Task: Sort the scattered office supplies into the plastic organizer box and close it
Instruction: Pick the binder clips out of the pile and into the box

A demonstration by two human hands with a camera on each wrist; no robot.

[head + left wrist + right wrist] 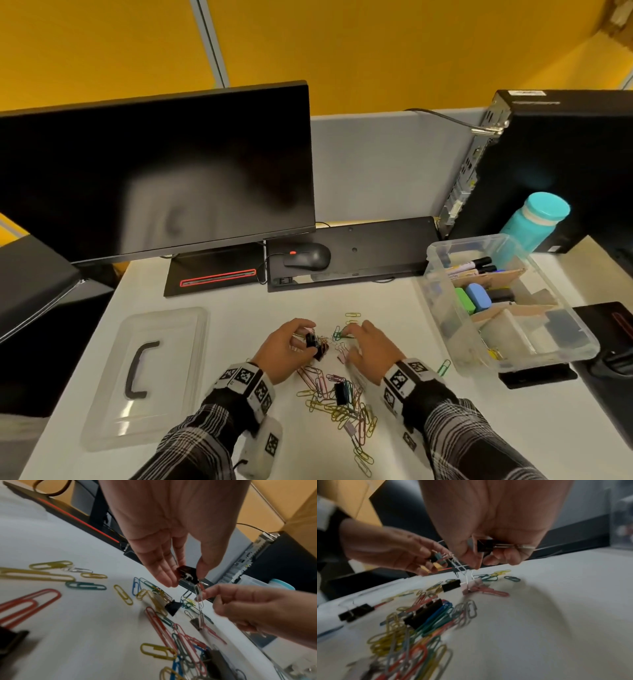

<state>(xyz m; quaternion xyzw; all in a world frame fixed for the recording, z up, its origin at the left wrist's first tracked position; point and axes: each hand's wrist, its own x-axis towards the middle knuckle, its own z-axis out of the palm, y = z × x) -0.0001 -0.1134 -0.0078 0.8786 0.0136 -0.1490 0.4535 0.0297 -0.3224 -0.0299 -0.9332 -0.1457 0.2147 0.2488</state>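
Observation:
My left hand (306,337) hovers just above the white desk and pinches a small black binder clip (187,574) between thumb and fingers. A tangle of silver paper clips (199,599) dangles from that clip. My right hand (346,337) is close beside it. Its thumb and forefinger pinch the dangling silver clips, and its curled fingers hold a second black binder clip (485,547). Below both hands lies a heap of coloured paper clips (339,401) with more black binder clips (423,614) in it. The clear organizer box (445,308) stands open to the right.
The box's clear lid (147,377), with a black handle, lies flat at the left. Behind are a monitor (154,171), a mouse (308,257) on a black keyboard, a teal bottle (534,219) and a computer tower. Markers and erasers fill the box's far compartments.

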